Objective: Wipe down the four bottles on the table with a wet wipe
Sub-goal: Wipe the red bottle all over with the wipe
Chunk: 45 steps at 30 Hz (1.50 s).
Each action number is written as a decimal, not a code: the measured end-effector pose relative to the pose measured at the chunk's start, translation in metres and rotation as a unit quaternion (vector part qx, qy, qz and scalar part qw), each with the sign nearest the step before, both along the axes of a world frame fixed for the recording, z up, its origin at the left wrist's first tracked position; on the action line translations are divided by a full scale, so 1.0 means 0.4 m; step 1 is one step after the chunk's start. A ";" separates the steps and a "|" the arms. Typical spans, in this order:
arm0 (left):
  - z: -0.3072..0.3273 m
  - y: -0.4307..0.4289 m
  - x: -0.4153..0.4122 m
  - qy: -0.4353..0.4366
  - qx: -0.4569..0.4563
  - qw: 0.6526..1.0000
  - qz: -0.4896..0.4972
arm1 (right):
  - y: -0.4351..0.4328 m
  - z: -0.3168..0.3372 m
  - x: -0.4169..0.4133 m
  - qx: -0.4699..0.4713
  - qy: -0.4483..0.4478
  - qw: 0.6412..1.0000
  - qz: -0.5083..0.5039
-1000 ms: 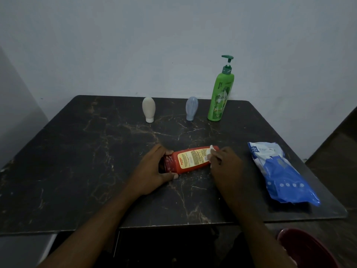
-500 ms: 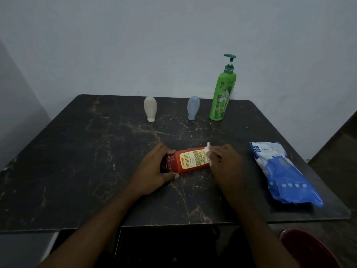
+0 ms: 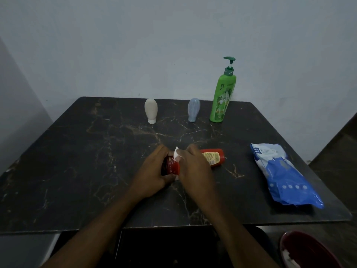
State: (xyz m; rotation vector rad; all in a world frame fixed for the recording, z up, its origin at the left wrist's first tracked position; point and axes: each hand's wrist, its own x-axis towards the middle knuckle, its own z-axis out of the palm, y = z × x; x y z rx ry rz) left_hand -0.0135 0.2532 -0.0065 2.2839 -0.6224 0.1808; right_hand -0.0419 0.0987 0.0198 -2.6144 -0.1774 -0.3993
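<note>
A red bottle lies on its side in the middle of the dark marble table. My left hand grips its left end. My right hand holds a white wet wipe against the bottle near that same end and covers the bottle's middle. At the back of the table stand a cream bottle, a pale blue bottle and a tall green pump bottle, all upright and apart from my hands.
A blue and white pack of wipes lies on the right side of the table. A dark red bin sits below the table's front right corner. A grey wall stands right behind the table.
My right hand has slid the wipe leftward along the red bottle, from its right end to its left end beside my left hand. The bottle's right end now shows.
</note>
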 end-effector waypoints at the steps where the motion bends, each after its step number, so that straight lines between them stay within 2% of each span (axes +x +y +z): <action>1: 0.000 -0.001 -0.001 0.001 -0.002 1.000 0.000 | -0.005 -0.007 0.004 -0.018 -0.007 1.000 0.005; 4: -0.004 -0.001 0.001 0.011 0.016 1.000 0.009 | -0.070 -0.006 0.025 -0.084 0.008 0.996 -0.022; 9: -0.007 -0.003 0.002 0.023 0.026 0.999 0.012 | -0.211 -0.003 0.050 0.063 0.045 0.984 -0.163; 11: -0.005 -0.005 -0.001 0.029 0.024 0.999 0.016 | -0.217 -0.005 0.051 0.063 0.052 0.981 -0.177; 13: -0.004 -0.007 -0.003 0.034 0.023 0.999 0.021 | -0.182 0.005 0.043 0.047 0.042 0.986 -0.153; 16: -0.005 -0.007 -0.006 0.029 0.012 0.999 0.024 | -0.092 0.014 0.021 0.006 0.024 0.997 -0.066; 19: -0.009 -0.003 -0.007 0.026 -0.012 0.999 0.015 | -0.012 0.006 -0.004 -0.016 -0.024 1.000 -0.010; 22: -0.010 -0.001 -0.006 0.019 -0.022 1.000 0.004 | 0.002 -0.004 -0.013 -0.015 -0.040 0.999 0.000; 26: -0.008 -0.004 -0.004 0.016 -0.004 1.000 0.018 | -0.084 -0.007 0.023 -0.081 -0.015 0.996 -0.022; 31: -0.003 -0.006 -0.005 0.027 0.005 1.000 0.013 | -0.228 -0.005 0.038 0.048 0.028 0.987 -0.148; 35: -0.001 -0.006 -0.006 0.029 0.007 0.999 0.012 | -0.240 -0.028 0.012 0.056 0.050 0.981 -0.178; 39: 0.002 -0.006 -0.008 0.029 0.016 0.999 0.012 | -0.236 -0.061 -0.011 0.134 0.037 0.970 -0.201; 41: 0.003 -0.006 -0.008 0.027 0.017 0.999 0.011 | -0.237 -0.051 -0.005 0.150 0.030 0.967 -0.202; 45: 0.004 -0.009 -0.009 0.031 0.018 0.999 0.015 | -0.203 -0.010 0.023 0.112 0.049 0.977 -0.177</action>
